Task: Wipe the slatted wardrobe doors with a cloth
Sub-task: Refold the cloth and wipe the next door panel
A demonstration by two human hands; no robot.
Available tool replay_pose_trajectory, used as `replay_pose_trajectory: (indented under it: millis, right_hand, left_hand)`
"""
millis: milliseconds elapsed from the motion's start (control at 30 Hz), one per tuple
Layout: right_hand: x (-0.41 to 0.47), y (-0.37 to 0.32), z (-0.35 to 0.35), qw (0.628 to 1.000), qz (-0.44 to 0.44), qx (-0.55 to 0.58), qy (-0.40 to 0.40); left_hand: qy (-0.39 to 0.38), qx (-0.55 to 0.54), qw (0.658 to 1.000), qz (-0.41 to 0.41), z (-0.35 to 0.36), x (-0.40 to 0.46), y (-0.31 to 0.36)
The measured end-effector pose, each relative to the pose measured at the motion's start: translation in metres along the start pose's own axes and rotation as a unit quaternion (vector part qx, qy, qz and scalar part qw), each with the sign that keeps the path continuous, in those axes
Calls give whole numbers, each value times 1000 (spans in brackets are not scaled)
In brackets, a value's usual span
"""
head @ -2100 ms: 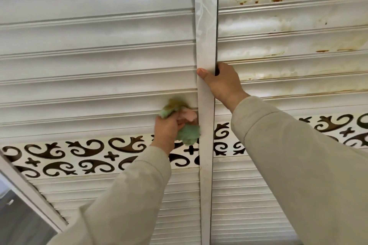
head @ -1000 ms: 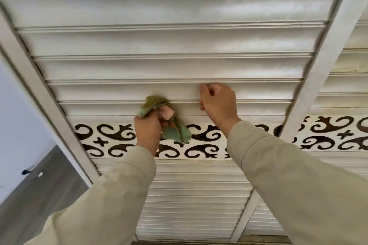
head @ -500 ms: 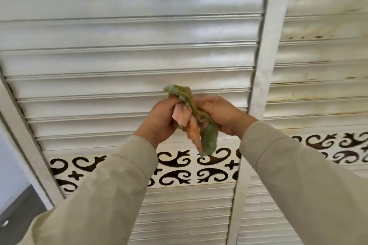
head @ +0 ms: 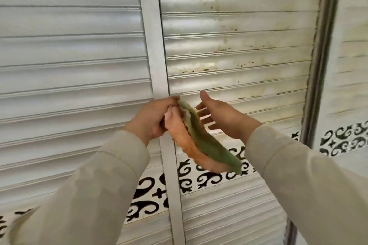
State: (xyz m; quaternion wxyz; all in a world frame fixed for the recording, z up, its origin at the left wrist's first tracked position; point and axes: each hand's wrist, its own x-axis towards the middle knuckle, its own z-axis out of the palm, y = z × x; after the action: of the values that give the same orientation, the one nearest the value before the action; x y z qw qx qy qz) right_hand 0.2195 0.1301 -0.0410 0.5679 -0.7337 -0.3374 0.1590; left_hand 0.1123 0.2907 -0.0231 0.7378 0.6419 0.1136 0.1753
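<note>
Closest to the camera are two beige sleeves (head: 95,189) coming up from the bottom corners of the frame, meeting near the middle. The left hand (head: 154,118) sits just left of centre with its fingers curled round the top end of the cloth (head: 201,143) – it's pinching the bunched-up bit right by the knuckles. The cloth hangs down and off to the right from there, green on one face and a peachy orange on the other, its loose end dangling in the lower middle of the frame in front of the patterned strip. The right hand (head: 221,119) is just right of the cloth with fingers straight and spread, palm turned toward it – can't tell if the fingertips actually touch the fabric, but it isn't gripping anything.

Behind all that are the white slatted wardrobe doors (head: 69,49), filling pretty much the whole frame. A vertical white stile (head: 154,45) runs top to bottom through the centre. The slats on the upper right look grubby, with brownish stains and specks (head: 221,49). A band of black scrollwork cutouts (head: 209,179) crosses the lower part of the doors, and a darker frame edge (head: 318,55) runs down the right side.
</note>
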Motion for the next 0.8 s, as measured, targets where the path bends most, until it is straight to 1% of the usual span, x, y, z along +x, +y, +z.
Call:
replay_pose_trajectory:
  millis: [67,133,233,300,333,467,533,600,633,667,733,767,800]
  right_hand:
    - [-1,7,-9,995,-65,15,-68]
    - [7,13,-14,989,-109,52,-83]
    - [24,14,-26,987,-129,96,-19]
    - [37,13,-37,988,-110,108,6]
    - [38,12,-42,989,-97,111,4]
    - [60,-2,-65,993,-74,83,49]
    - [68,-11,-79,990,-79,99,65]
    - [74,-18,-90,989,-65,118,67]
    - [77,-20,-95,988,-55,128,67]
    - [80,-24,-98,987,-52,137,67]
    - [86,-31,-106,983,-70,160,59]
    - [92,-35,-112,980,-87,172,49]
    - [97,-40,-117,976,-103,186,38]
  left_hand:
    - [-19,88,996,-2,20,9,-1]
    - [-37,146,988,22,34,19,2]
    - [-31,219,974,58,43,44,10]
    - [-25,251,965,79,42,66,17]
    - [-17,278,956,92,44,68,20]
    - [-8,396,906,150,50,99,38]
    - [-2,432,882,191,57,109,47]
    - [18,456,859,233,65,118,54]
    - [36,477,842,249,68,120,56]
    - [64,509,814,272,72,121,58]
    - [143,577,730,337,79,125,58]
    - [190,581,700,369,85,126,58]
    - [226,557,699,387,91,125,59]
